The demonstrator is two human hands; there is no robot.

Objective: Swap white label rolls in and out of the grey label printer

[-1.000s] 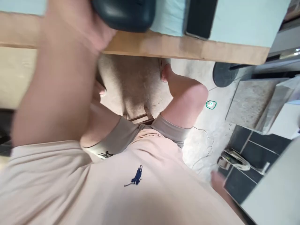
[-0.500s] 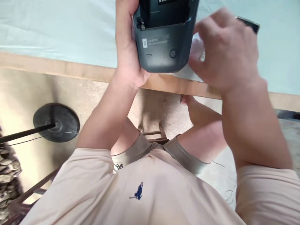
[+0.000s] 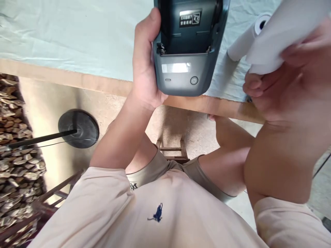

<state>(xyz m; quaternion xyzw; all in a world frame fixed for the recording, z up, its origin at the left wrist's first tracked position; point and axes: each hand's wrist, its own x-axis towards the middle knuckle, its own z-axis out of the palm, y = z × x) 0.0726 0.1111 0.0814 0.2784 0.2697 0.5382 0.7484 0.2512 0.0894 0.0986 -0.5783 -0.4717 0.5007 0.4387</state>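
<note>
A desk (image 3: 103, 85) under a pale blue cloth (image 3: 77, 38) fills the far side, its bare wooden edge above a pale, worn floor (image 3: 196, 134). Stacked firewood (image 3: 20, 172) lines the left, with part of a dark wooden chair (image 3: 58, 187) near left and a black round stand base (image 3: 86, 127) farther in. At the desk's near edge the left grip (image 3: 144, 65) is clasped around a dark grey printer (image 3: 178, 88); at right the right grip (image 3: 287, 82) is closed on white paper (image 3: 284, 34), just beside a white roll (image 3: 240, 43) on the cloth. The printer's far end is cut off, glare whitens its panel, the left fingers are mostly hidden beneath it, and the right grip is blurred.
</note>
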